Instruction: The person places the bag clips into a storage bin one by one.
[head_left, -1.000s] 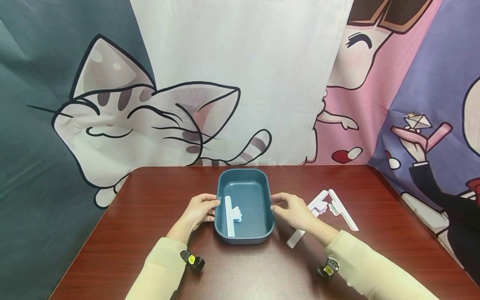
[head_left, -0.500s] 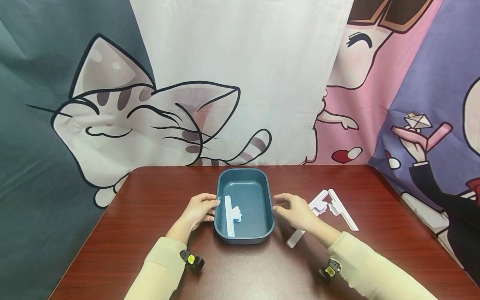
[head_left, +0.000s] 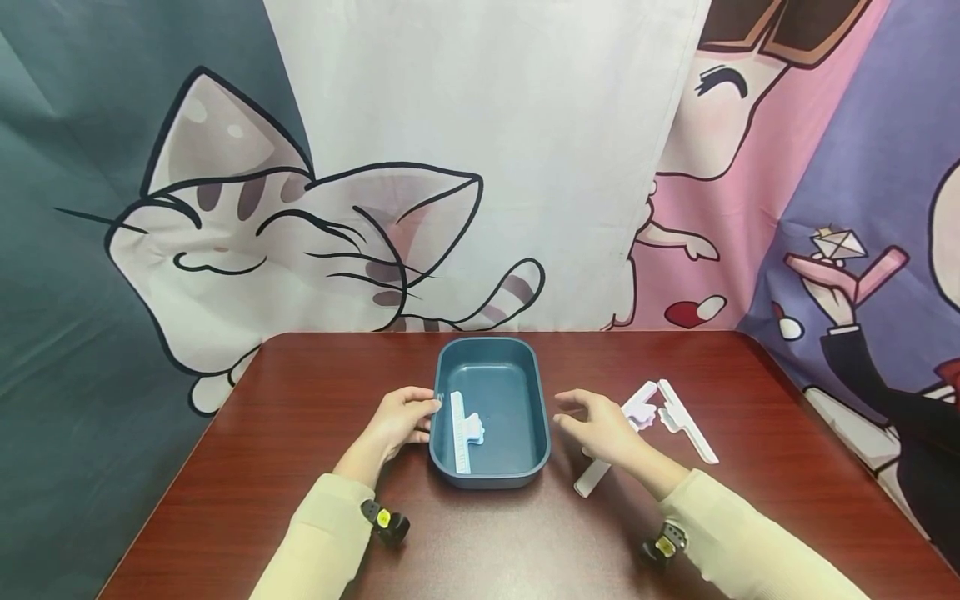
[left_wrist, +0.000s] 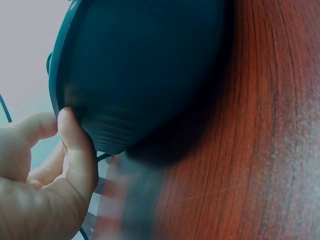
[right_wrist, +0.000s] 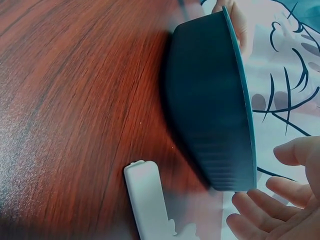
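Observation:
In the head view a dark blue plastic bin (head_left: 491, 481) stands on the table, and a light blue bag clip (head_left: 461, 433) lies inside along its left side. My left hand (head_left: 401, 421) holds the bin's left rim between thumb and fingers. On the other side my right hand (head_left: 600, 425) hovers beside the bin with relaxed fingers, a small gap from the right wall and nothing in its grasp. Below the right hand lies a white bag clip (head_left: 592, 477), partly hidden by it. A lilac bag clip (head_left: 639, 411) shows just past the knuckles.
Another white bag clip (head_left: 687, 422) lies farther right on the brown wooden table (head_left: 315, 517). Behind the table's back edge hangs a cartoon-printed cloth (head_left: 480, 208).
My right hand has drawn away from the bin's right rim, moving a little to the right. My left hand, the bin and the clips stay where they were.

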